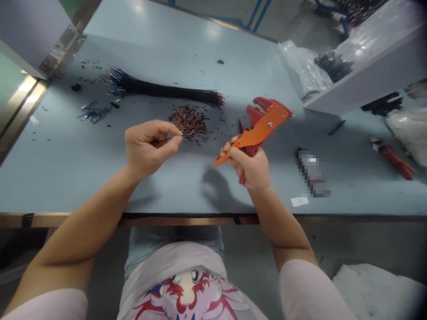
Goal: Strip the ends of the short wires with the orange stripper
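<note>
Pinching a thin wire (169, 139) in the left hand (149, 146), clenching an orange stripper (264, 126) in the right hand (252, 168), scrap pile (189, 121) just beyond; likely best feeding the wire straight.

The left hand (148, 146) pinched a thin dark wire (167, 140) just near of the pile of stripped bits (189, 121). To its right, the right hand (251, 166) gripped the orange wire stripper (263, 126), its head pointing far-right. A black wire bundle (167, 90) lay farther back on the table (100, 178).

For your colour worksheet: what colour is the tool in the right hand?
The tool is orange and red, seen in the head view.
</note>
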Action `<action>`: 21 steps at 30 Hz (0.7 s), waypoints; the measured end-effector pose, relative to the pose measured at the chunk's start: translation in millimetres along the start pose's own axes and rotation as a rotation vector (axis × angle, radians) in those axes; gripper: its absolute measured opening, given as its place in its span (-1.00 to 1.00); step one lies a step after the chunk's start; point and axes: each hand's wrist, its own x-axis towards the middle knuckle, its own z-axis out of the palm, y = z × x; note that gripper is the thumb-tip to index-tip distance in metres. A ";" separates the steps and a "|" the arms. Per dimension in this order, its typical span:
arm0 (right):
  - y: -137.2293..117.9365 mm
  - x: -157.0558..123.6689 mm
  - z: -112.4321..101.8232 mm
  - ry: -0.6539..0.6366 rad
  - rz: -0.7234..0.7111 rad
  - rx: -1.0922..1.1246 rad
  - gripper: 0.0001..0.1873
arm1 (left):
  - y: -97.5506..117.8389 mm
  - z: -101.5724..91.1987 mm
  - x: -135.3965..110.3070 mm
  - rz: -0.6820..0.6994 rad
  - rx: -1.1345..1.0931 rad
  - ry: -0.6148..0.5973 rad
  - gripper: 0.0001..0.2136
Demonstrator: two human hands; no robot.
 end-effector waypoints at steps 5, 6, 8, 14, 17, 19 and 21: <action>6.2 -3.9 5.2 -0.072 0.131 -0.116 -0.55 | 4.1 9.7 -2.7 -0.195 -0.215 -0.052 -0.96; 6.6 -5.1 6.7 -0.075 0.137 -0.146 -0.53 | 5.4 10.6 -2.9 -0.213 -0.227 -0.061 -0.96; 6.8 -7.1 9.1 -0.089 0.140 -0.182 -0.53 | 7.6 11.2 -2.8 -0.236 -0.250 -0.072 -0.97; 5.4 -10.5 11.1 -0.269 0.150 -0.131 -0.70 | 10.8 9.9 -1.7 -0.273 -0.243 -0.067 -0.96; 4.5 -12.6 11.5 -0.335 0.182 -0.079 -0.70 | 9.8 9.2 -2.1 -0.303 -0.243 -0.074 -0.95; 4.4 -14.0 11.7 -0.372 0.215 -0.037 -0.67 | 7.7 8.8 -2.6 -0.322 -0.254 -0.065 -0.95; 5.1 -15.3 11.9 -0.410 0.238 -0.006 -0.65 | 5.2 8.6 -3.0 -0.331 -0.277 -0.056 -0.96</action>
